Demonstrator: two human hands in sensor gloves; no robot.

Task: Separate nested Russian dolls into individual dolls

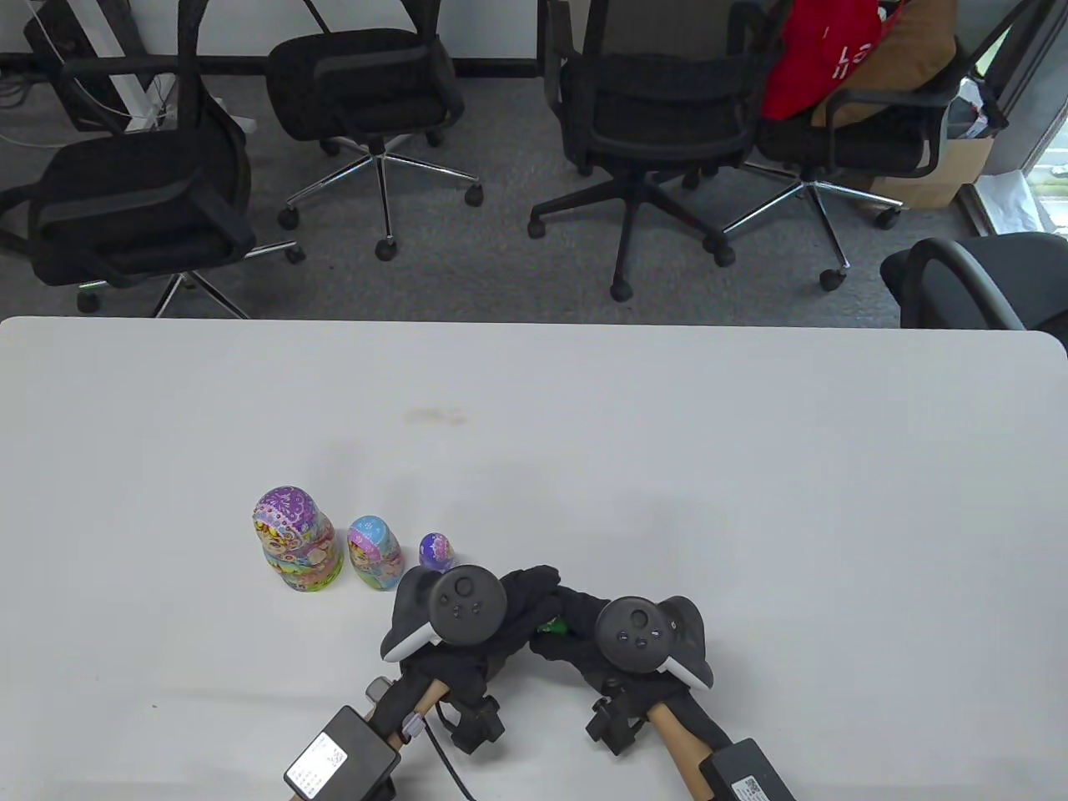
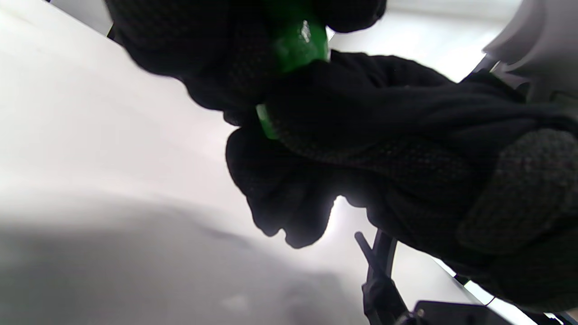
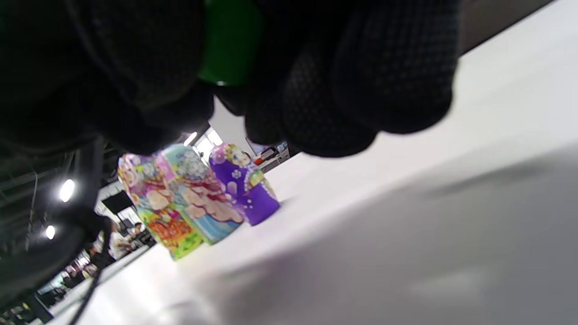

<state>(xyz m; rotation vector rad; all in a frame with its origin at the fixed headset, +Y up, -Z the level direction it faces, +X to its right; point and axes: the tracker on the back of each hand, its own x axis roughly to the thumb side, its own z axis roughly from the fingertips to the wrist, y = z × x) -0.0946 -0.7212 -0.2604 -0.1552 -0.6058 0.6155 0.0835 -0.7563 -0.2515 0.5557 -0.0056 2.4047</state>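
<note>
Three painted dolls stand in a row on the white table [image 1: 667, 467]: a large one [image 1: 296, 540], a medium blue one [image 1: 373, 552] and a small purple one [image 1: 435, 551]. They also show in the right wrist view: large [image 3: 153, 203], medium [image 3: 198, 194], purple [image 3: 244, 185]. Both gloved hands meet just right of the row. My left hand [image 1: 521, 596] and right hand [image 1: 571, 630] together grip a small green doll [image 1: 551, 625], seen between the fingers in the left wrist view [image 2: 300, 45] and the right wrist view [image 3: 230, 40]. Most of it is hidden.
Several black office chairs [image 1: 367, 92] stand on the carpet beyond the table's far edge. A faint smudge [image 1: 434, 415] marks the table's middle. Bare table surface lies to the right of and behind the hands.
</note>
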